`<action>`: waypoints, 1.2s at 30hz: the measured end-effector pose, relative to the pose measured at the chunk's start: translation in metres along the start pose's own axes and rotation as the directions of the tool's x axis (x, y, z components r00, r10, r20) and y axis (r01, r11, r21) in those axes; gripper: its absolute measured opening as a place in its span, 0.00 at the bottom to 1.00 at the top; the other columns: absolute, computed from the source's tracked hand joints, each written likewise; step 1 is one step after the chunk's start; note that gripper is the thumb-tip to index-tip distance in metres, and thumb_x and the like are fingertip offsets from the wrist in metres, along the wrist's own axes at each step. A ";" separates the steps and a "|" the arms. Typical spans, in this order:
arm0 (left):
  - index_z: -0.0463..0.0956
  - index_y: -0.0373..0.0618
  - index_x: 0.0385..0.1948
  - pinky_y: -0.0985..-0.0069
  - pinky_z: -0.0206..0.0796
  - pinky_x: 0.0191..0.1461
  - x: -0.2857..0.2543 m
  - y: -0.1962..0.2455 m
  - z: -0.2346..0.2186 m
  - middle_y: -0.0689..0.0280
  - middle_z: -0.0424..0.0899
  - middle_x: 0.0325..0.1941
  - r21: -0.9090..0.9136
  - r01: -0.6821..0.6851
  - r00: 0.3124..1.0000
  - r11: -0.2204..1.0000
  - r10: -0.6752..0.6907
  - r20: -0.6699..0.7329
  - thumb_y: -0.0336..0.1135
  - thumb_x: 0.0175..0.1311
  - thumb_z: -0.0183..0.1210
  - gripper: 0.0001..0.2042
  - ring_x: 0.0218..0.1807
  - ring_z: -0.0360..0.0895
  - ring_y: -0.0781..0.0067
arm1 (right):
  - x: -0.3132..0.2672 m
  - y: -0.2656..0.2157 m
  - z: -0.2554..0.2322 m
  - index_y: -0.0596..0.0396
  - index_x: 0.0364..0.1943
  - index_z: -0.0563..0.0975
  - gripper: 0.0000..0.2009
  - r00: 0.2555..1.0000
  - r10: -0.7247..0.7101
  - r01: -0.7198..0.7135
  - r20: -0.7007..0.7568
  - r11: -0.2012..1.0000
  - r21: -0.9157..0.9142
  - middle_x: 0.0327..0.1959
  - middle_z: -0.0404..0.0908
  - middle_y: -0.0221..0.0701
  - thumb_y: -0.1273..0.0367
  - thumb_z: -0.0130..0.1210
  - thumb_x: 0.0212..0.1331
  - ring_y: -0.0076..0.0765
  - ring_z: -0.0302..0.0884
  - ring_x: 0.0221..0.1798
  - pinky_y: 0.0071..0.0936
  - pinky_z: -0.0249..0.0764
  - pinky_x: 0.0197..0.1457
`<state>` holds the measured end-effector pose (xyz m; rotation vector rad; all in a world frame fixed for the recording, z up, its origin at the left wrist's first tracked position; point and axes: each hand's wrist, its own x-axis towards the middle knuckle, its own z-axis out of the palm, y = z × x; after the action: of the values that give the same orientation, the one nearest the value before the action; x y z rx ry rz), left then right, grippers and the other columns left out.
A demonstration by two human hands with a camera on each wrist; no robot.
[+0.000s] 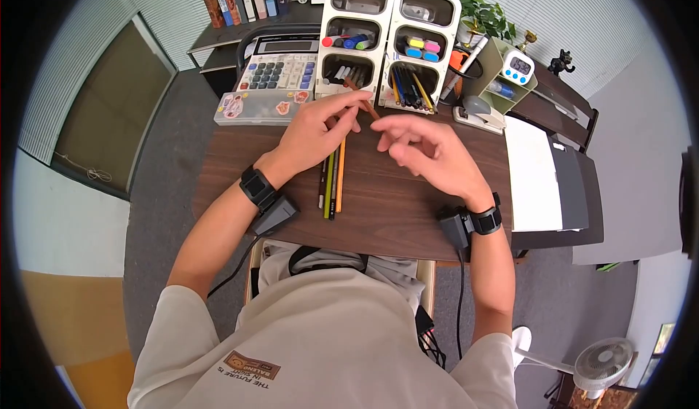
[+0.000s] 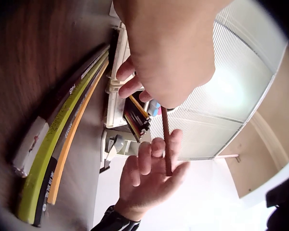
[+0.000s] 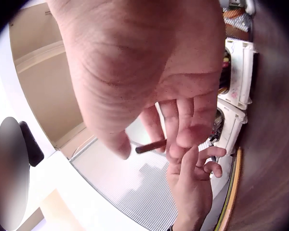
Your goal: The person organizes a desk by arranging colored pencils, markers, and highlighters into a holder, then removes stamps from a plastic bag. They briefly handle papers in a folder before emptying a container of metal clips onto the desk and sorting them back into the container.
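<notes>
A brown pencil [image 1: 372, 111] slants up over the table, pinched between the thumb and fingers of my left hand [image 1: 317, 134]. My right hand [image 1: 435, 151] is just right of its near end, fingers loosely bent and thumb apart from the shaft. In the right wrist view the pencil's blunt end [image 3: 147, 147] shows between right thumb and fingers, and the fingertips of both hands overlap. Several pencils [image 1: 333, 183] lie side by side below the left hand: dark with a pale end, green, black and yellow-orange.
Behind the hands stand two white organizers; the left one [image 1: 318, 52] holds markers and pens, the right one [image 1: 454, 26] highlighters and pencils. A calculator [image 1: 280, 69] and a stickered pencil case [image 1: 255, 107] are at left. At right are a stapler [image 1: 480, 114], a timer [image 1: 518, 67] and paper [image 1: 535, 179].
</notes>
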<state>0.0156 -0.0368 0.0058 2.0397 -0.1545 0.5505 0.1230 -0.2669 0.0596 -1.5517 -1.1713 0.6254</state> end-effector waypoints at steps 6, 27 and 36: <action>0.72 0.44 0.71 0.77 0.79 0.50 0.001 0.007 0.000 0.62 0.86 0.58 -0.021 -0.031 0.999 0.999 0.031 -0.017 0.24 0.78 0.52 0.22 0.45 0.85 0.77 | -0.003 0.005 0.001 0.56 0.59 0.83 0.16 0.984 -0.160 0.160 0.078 0.987 0.011 0.45 0.88 0.31 0.71 0.64 0.69 0.19 0.81 0.40 0.20 0.78 0.42; 0.73 0.47 0.70 0.83 0.75 0.41 0.001 0.009 -0.001 0.65 0.83 0.54 -0.002 -0.045 0.999 0.999 0.045 -0.011 0.24 0.77 0.54 0.21 0.42 0.83 0.79 | 0.004 0.006 -0.027 0.58 0.50 0.83 0.14 0.840 -0.035 0.144 -0.541 0.976 0.161 0.34 0.84 0.29 0.63 0.51 0.79 0.19 0.77 0.32 0.17 0.69 0.27; 0.77 0.48 0.66 0.82 0.75 0.40 0.001 0.008 -0.001 0.65 0.83 0.51 0.007 -0.074 0.997 0.997 0.074 -0.014 0.25 0.77 0.54 0.19 0.41 0.83 0.79 | 0.006 0.005 -0.025 0.58 0.51 0.83 0.15 0.825 0.045 0.056 -0.563 0.985 0.161 0.35 0.85 0.29 0.62 0.51 0.79 0.18 0.77 0.32 0.17 0.69 0.27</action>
<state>0.0137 -0.0397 0.0134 2.0424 -0.2201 0.6124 0.1490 -0.2716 0.0638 -1.4434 -0.6479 0.2171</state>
